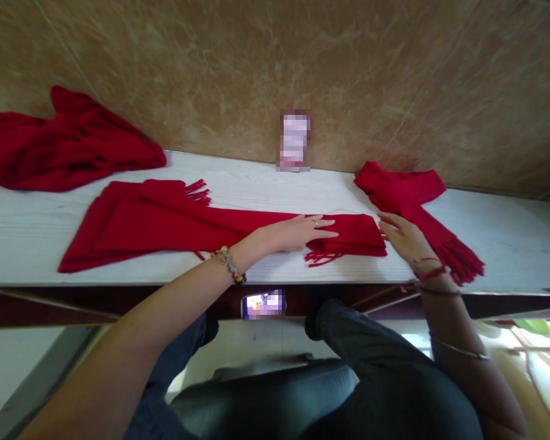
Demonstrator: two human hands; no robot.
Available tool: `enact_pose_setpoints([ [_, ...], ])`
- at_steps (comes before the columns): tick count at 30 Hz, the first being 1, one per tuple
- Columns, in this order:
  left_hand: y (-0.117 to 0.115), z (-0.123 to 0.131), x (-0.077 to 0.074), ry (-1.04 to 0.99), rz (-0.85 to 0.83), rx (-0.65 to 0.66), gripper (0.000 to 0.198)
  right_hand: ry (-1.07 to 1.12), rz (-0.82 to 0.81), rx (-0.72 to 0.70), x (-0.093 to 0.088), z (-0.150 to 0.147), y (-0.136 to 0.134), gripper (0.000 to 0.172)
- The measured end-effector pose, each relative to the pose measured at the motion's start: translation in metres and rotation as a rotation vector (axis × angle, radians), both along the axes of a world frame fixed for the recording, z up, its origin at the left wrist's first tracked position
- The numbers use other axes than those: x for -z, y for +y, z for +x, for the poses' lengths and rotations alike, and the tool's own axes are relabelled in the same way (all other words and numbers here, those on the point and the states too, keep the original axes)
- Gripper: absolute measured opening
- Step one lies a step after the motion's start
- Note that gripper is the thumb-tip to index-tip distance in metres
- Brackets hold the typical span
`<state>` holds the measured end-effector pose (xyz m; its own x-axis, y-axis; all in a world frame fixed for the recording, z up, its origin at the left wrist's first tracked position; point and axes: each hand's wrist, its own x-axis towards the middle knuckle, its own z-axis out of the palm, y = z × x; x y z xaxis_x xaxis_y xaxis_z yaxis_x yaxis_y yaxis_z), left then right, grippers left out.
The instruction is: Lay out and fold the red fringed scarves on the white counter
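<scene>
A long red scarf with fringe lies along the white tabletop, its left part in wider layers and its right end folded over. My left hand rests flat on it near the right fold, fingers spread and a ring on one of them. Just past the folded right end is my right hand, its fingers loosely bent and somewhat apart; whether the fingertips touch the cloth is hard to see. Behind that hand, a second red scarf lies crossed over itself, fringe toward the front right.
A heap of red cloth sits at the back left against the brown marbled wall. A blurred card-like item stands by the wall. Below the front edge of the white table, a lit phone lies above my knees.
</scene>
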<state>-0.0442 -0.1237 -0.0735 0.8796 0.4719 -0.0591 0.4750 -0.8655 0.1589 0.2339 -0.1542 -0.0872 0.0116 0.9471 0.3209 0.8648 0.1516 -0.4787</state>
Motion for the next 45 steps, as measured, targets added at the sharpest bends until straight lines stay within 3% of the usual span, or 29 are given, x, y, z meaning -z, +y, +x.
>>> enact_pose_setpoints([
  [4, 0.003, 0.001, 0.001, -0.008, 0.024, 0.012, 0.081, 0.076, -0.092, 0.204, -0.003, -0.008, 0.028, 0.038],
  [8, 0.003, 0.002, 0.001, -0.127, 0.066, -0.029, 0.081, 0.357, -0.144, 0.155, -0.003, -0.010, 0.040, 0.038],
  [11, -0.003, 0.005, 0.001, -0.151, 0.036, -0.023, 0.078, 0.475, -0.085, 0.209, -0.003, -0.008, 0.039, 0.039],
  [15, -0.013, 0.012, 0.004, -0.022, -0.020, -0.008, 0.078, 0.330, -0.087, 0.305, -0.002, -0.004, 0.038, 0.034],
  [20, -0.014, 0.018, -0.003, -0.027, 0.073, -0.045, 0.077, 0.100, -0.054, 0.176, -0.005, 0.002, 0.041, 0.029],
  [25, -0.012, 0.027, -0.007, -0.062, 0.180, -0.050, 0.075, -0.159, 0.035, 0.212, -0.009, 0.007, 0.043, 0.038],
  [29, -0.014, 0.033, 0.001, -0.025, 0.140, -0.021, 0.069, -0.258, -0.055, 0.207, -0.006, 0.012, 0.044, 0.042],
  [32, -0.012, 0.040, -0.001, -0.031, 0.147, -0.008, 0.066, -0.261, -0.102, 0.190, -0.003, 0.015, 0.047, 0.044],
  [37, -0.003, 0.051, -0.008, -0.068, 0.210, 0.035, 0.064, -0.106, -0.086, 0.134, 0.003, 0.026, 0.047, 0.044],
  [42, -0.004, 0.043, 0.007, -0.056, 0.130, 0.075, 0.070, 0.238, -0.134, 0.072, 0.012, 0.037, 0.041, 0.046],
  [45, -0.007, 0.036, 0.013, -0.091, 0.104, 0.036, 0.070, 0.254, -0.123, 0.087, 0.013, 0.035, 0.039, 0.045],
])
